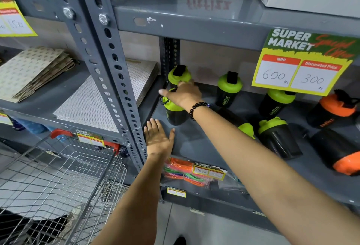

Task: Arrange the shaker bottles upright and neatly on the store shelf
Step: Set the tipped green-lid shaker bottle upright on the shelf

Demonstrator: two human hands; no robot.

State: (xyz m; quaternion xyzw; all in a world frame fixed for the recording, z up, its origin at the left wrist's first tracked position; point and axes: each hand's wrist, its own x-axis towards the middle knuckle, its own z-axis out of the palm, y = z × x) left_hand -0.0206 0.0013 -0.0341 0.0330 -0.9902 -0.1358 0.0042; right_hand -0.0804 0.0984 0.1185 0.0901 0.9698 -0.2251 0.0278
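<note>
On the grey shelf stand black shaker bottles with green lids. My right hand grips the lid of one upright green-lidded bottle at the shelf's left end. Behind it stands another green-lidded bottle. Two more green-lidded bottles stand upright further right. One green-lidded bottle leans tilted, and another lies behind my forearm. An orange-lidded bottle stands at the right, and one orange-lidded bottle lies on its side. My left hand hovers open, flat, at the shelf's front edge.
A slotted steel upright stands left of the bottles. A yellow price sign hangs over the shelf's right part. A wire shopping cart is at lower left. Packed coloured ropes lie on the shelf below. White boxes sit on the shelf above.
</note>
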